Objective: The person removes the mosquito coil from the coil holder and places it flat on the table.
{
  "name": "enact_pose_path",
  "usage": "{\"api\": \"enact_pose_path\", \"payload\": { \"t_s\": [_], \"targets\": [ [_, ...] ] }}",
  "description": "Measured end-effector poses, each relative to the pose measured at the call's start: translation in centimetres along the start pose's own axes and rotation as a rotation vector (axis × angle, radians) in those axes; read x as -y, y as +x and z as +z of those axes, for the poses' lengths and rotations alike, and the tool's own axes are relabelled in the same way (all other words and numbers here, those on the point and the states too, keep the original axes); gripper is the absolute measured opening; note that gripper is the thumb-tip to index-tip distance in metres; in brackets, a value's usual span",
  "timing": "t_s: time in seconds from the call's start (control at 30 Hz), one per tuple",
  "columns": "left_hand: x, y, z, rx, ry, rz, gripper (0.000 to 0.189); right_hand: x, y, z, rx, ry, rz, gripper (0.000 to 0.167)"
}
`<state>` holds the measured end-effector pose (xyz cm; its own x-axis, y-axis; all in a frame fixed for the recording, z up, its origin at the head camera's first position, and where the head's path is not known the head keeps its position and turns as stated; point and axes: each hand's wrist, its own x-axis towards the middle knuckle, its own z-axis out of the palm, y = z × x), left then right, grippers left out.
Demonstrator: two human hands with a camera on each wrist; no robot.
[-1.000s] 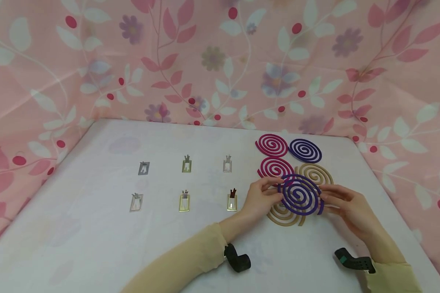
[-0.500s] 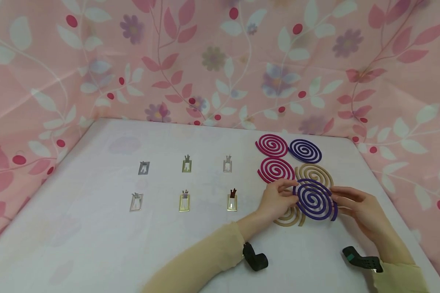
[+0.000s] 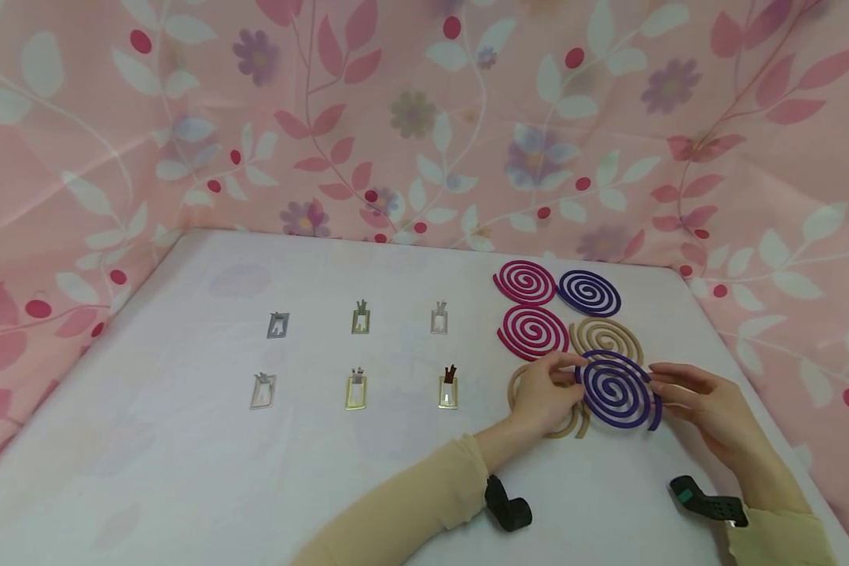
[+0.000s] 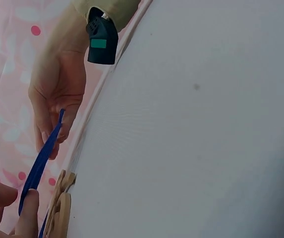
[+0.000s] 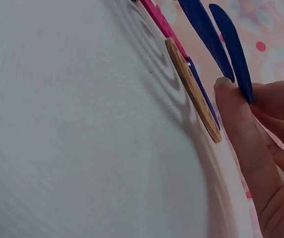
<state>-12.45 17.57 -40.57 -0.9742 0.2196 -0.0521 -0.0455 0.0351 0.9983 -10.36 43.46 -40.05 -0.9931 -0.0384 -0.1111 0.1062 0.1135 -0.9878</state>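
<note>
In the head view a purple mosquito coil (image 3: 611, 389) is held up and slightly tilted between both hands. My left hand (image 3: 543, 395) pinches its left rim between thumb and fingers. At the opposite rim, by the coil's loose outer end, my right hand (image 3: 711, 417) pinches it the same way. The coil appears edge-on and blue in the left wrist view, a thin blade (image 4: 40, 163) clear of the table. Behind it lies a tan coil (image 3: 608, 338); a second tan coil (image 3: 584, 422) is partly covered by the left hand.
Two pink coils (image 3: 534, 330) and another purple coil (image 3: 589, 293) lie flat at the back right of the white table (image 3: 148, 393). Several small metal coil stands (image 3: 448, 391) are set out in two rows to the left. Pink floral cloth (image 3: 410, 118) hangs behind.
Both hands have carried the purple coil to the right and slightly toward the front. More of the front pink coil and the rear tan coil now shows.
</note>
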Motion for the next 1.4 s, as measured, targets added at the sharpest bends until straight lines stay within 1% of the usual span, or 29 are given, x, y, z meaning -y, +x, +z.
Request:
{"api": "enact_pose_path", "payload": {
  "t_s": [0.07, 0.2, 0.4, 0.57, 0.73, 0.87, 0.97, 1.1, 1.3, 1.4],
  "targets": [
    [-0.1, -0.2, 0.1, 0.009, -0.001, 0.003, 0.031, 0.0, 0.1, -0.2, -0.003, 0.000, 0.005, 0.026],
    [-0.1, -0.5, 0.5, 0.025, 0.008, -0.014, 0.030, 0.0, 0.1, -0.5, -0.008, 0.013, 0.013, 0.027],
    [-0.1, -0.8, 0.9, 0.032, 0.046, -0.003, 0.032, -0.2, 0.1, -1.0, -0.008, 0.015, 0.021, 0.030],
    [-0.2, -1.0, 1.1, 0.044, 0.043, -0.031, 0.033, -0.7, 0.2, -1.5, -0.024, -0.011, 0.028, 0.028],
    [-0.3, -1.2, 1.2, 0.056, 0.032, -0.058, 0.035, -1.0, 0.1, -1.8, -0.054, -0.062, 0.036, 0.024],
    [-0.4, -1.4, 1.2, 0.071, 0.043, -0.051, 0.034, -1.2, 0.0, -2.0, -0.062, -0.087, 0.035, 0.026],
    [-0.3, -1.5, 1.2, 0.083, 0.071, -0.044, 0.034, -1.3, 0.0, -2.0, -0.075, -0.109, 0.051, 0.025],
    [-0.2, -1.5, 1.2, 0.095, 0.096, -0.046, 0.032, -1.2, -0.1, -2.1, -0.091, -0.108, 0.069, 0.024],
    [-0.1, -1.5, 1.0, 0.109, 0.129, -0.023, 0.031, -1.2, -0.1, -2.1, -0.106, -0.105, 0.070, 0.023],
    [-0.1, -1.6, 1.0, 0.114, 0.144, -0.021, 0.032, -1.2, -0.1, -2.1, -0.120, -0.124, 0.076, 0.020]
  ]
}}
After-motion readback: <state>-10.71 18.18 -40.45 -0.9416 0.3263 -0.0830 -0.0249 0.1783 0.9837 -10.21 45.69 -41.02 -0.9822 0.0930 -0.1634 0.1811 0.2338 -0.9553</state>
